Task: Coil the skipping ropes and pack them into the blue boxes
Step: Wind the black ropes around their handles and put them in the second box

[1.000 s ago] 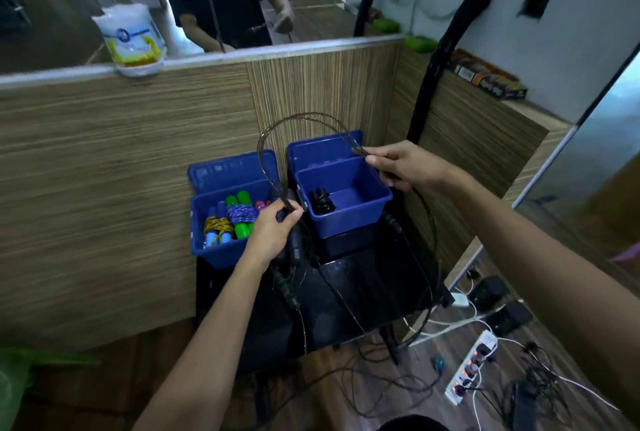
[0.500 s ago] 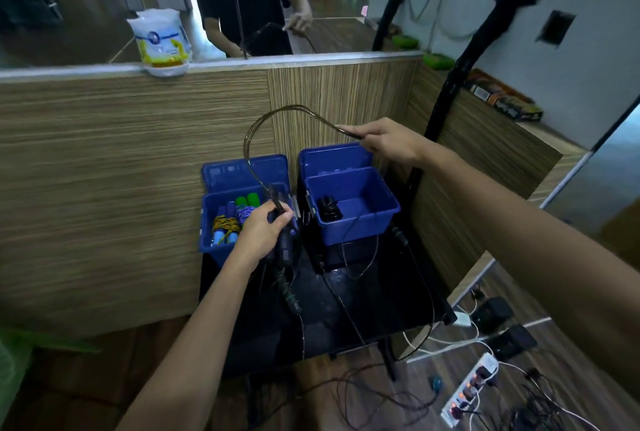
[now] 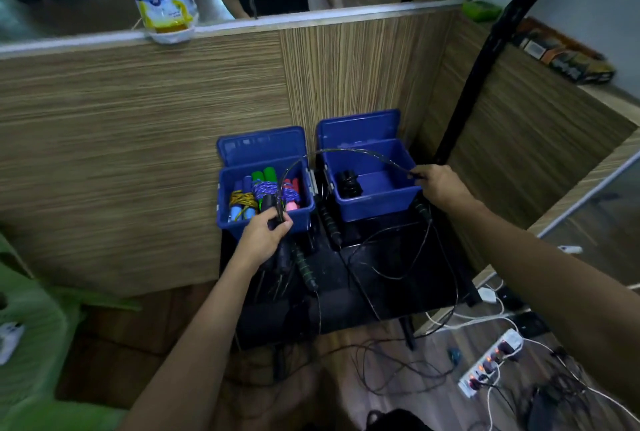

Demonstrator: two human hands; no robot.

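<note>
Left hand (image 3: 266, 235), centre of frame: fingers curled round black handles (image 3: 269, 205) of a skipping rope, held at the front rim of the left blue box (image 3: 227, 195).

Right hand (image 3: 440, 186), right of centre: pinches the thin dark rope cord (image 3: 360, 152) at the front right corner of the right blue box (image 3: 377, 204). The cord arches from this hand across the tops of both boxes to the left hand.

Left blue box, lid propped open against the wood-grain panel (image 3: 138, 153): holds coiled ropes (image 3: 265, 190) with green, blue and pink handles, bound in yellow and purple cord.

Right blue box, lid likewise open: holds one black bundle (image 3: 348, 183) at its left end, apparently a coiled rope, though blur hides detail.

Black table (image 3: 398, 278), below centre: carries both boxes. Loose black-and-green handles (image 3: 330, 228) lie in front of and between them; slack cord loops over the top and hangs off the front edge.

Black pole (image 3: 485, 60), upper right: leans up behind the right box.

White plastic bag (image 3: 162, 1), upper left: sits on the panel's ledge.

Power strip (image 3: 490, 363), lower right: lies on the floor among tangled cables.

Green plastic item (image 3: 31, 326), lower left: partly out of frame.
</note>
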